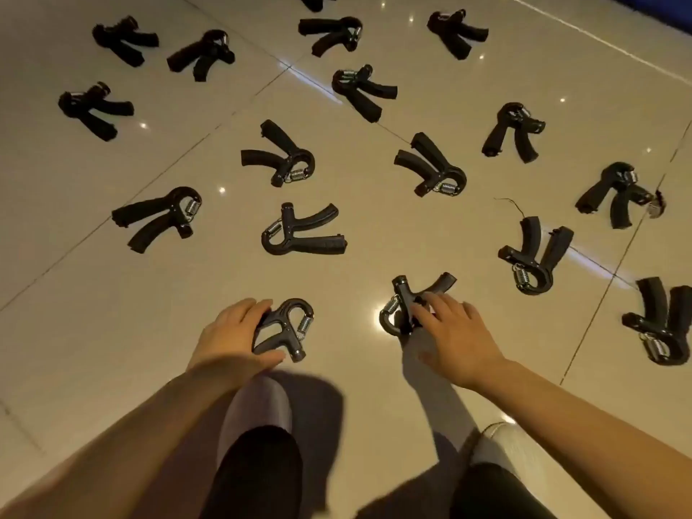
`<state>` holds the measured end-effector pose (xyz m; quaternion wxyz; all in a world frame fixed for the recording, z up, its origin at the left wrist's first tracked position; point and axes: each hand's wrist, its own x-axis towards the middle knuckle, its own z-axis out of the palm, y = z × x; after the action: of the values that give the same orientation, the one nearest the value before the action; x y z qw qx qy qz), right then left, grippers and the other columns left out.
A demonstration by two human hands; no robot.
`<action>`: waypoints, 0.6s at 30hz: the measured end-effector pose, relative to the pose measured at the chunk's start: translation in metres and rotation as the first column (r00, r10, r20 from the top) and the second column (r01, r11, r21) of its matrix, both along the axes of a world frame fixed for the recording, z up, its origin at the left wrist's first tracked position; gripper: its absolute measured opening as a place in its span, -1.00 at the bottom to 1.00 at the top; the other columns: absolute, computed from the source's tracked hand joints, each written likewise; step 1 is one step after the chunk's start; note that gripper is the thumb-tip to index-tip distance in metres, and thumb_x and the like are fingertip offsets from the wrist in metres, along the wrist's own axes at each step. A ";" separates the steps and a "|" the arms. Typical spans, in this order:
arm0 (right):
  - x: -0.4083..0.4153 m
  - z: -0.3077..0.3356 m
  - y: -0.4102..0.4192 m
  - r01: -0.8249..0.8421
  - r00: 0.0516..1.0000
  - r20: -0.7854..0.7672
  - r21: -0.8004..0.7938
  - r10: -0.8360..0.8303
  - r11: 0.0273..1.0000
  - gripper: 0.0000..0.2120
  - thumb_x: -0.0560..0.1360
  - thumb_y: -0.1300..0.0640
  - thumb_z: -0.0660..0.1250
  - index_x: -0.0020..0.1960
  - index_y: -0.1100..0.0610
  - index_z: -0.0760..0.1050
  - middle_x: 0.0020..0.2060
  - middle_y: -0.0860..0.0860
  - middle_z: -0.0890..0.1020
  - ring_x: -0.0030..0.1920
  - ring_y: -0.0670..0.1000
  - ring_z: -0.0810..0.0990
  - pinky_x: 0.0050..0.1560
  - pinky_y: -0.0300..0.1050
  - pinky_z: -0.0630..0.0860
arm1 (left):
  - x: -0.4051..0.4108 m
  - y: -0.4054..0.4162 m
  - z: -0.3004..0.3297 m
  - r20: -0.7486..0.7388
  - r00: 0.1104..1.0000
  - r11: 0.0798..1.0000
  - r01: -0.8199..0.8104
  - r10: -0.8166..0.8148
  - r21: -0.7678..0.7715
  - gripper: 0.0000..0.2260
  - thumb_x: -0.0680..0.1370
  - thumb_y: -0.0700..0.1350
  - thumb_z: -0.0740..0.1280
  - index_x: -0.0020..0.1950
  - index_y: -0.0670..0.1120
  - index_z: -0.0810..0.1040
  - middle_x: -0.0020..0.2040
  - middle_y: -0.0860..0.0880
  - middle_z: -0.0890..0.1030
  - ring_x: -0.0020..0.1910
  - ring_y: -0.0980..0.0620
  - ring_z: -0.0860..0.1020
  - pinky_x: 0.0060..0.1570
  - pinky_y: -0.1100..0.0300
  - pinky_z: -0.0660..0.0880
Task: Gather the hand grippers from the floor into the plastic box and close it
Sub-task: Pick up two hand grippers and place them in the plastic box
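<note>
the left hand (232, 333) is curling its fingers and thumb around the handles of a black hand gripper (286, 329) lying on the floor (112, 312), its metal spring pointing right. the right hand (455, 337) is reaching over a second hand gripper (406, 299), fingers bent onto its handles; whether they are closing around it is hard to tell. beyond the hands, many more black hand grippers, such as one (303, 230) just ahead, are lying scattered well apart over the glossy beige tiles. two feet in pale slippers (258, 406) are standing between the forearms at the bottom.
</note>
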<state>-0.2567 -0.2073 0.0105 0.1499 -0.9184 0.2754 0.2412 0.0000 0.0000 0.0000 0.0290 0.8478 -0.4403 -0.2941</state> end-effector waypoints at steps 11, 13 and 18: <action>-0.014 -0.035 -0.045 -0.030 0.999 0.009 -0.213 0.033 0.977 -0.23 0.20 0.11 0.60 0.35 0.15 0.41 0.24 0.20 0.49 0.19 0.25 0.50 0.07 0.12 0.48 | -0.004 -0.006 -0.054 0.084 0.996 0.998 0.016 -0.012 -0.053 -0.23 0.28 0.18 0.48 0.40 -0.01 0.30 0.28 -0.09 0.45 0.26 -0.16 0.42 0.14 -0.18 0.40; -0.010 -0.035 -0.041 -0.026 1.000 0.008 -0.189 0.028 0.982 -0.29 0.32 0.10 0.50 0.41 0.10 0.31 0.34 0.17 0.39 0.33 0.23 0.35 0.21 0.09 0.36 | -0.002 -0.002 -0.055 0.084 0.996 0.995 0.015 -0.007 -0.097 -0.26 0.27 0.17 0.43 0.39 -0.02 0.32 0.27 -0.11 0.46 0.24 -0.18 0.44 0.11 -0.16 0.42; -0.025 -0.045 -0.051 -0.083 0.994 -0.084 -0.213 0.066 0.973 -0.19 0.23 0.14 0.56 0.38 0.03 0.24 0.39 0.21 0.29 0.43 0.26 0.18 0.30 0.26 0.27 | 0.004 0.023 -0.056 0.096 0.989 0.980 -0.090 0.108 -0.175 -0.27 0.24 0.21 0.34 0.34 -0.06 0.37 0.25 -0.17 0.43 0.21 -0.21 0.41 0.13 -0.16 0.41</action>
<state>-0.2822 -0.2580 -0.0346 0.0293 -0.9291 0.2707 0.2501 0.0042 0.0227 -0.0558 0.0929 0.8774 -0.4219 -0.2085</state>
